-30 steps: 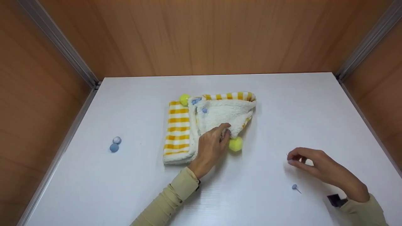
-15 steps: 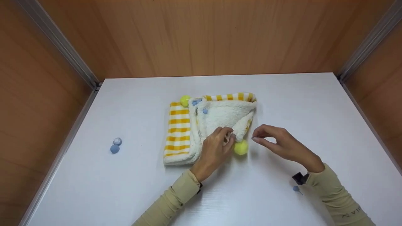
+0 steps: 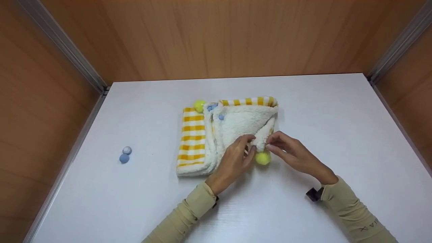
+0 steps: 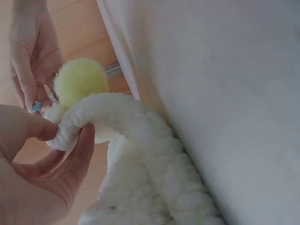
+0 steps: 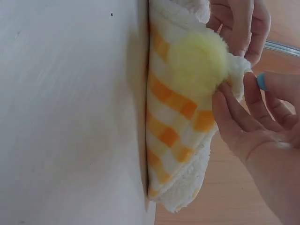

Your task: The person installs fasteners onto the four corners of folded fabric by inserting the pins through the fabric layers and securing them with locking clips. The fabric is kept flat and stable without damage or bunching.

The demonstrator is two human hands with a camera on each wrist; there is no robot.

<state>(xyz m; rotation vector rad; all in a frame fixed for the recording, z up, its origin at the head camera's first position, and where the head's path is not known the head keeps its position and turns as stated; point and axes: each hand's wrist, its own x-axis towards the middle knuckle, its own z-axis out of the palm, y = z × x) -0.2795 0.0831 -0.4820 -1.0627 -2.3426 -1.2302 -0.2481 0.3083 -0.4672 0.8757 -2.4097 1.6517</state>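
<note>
A folded blanket (image 3: 194,138) lies mid-table, yellow-and-white checked outside and white fleece inside. My left hand (image 3: 233,158) pinches its fleecy near-right corner between thumb and fingers, lifted off the table in the left wrist view. A yellow pompom (image 3: 263,157) hangs at that corner. Just right of it, my right hand (image 3: 295,157) holds a blue-headed pin (image 5: 261,81) between thumb and finger, right against the corner; most of its shank is hidden. In the right wrist view the pompom (image 5: 199,61) lies between the checked cloth and both hands.
More blue pin heads (image 3: 221,117) sit on the blanket near its far-left fold, beside a second yellow pompom (image 3: 199,106). Two small round pieces, one blue (image 3: 124,158) and one whitish (image 3: 127,150), lie on the white table's left side. Wooden panels (image 3: 236,40) enclose the table.
My right hand has moved left from the table's right side to the blanket corner with the pin. My left hand has drawn the corner slightly rightward. A loose pin at right is now out of sight.
</note>
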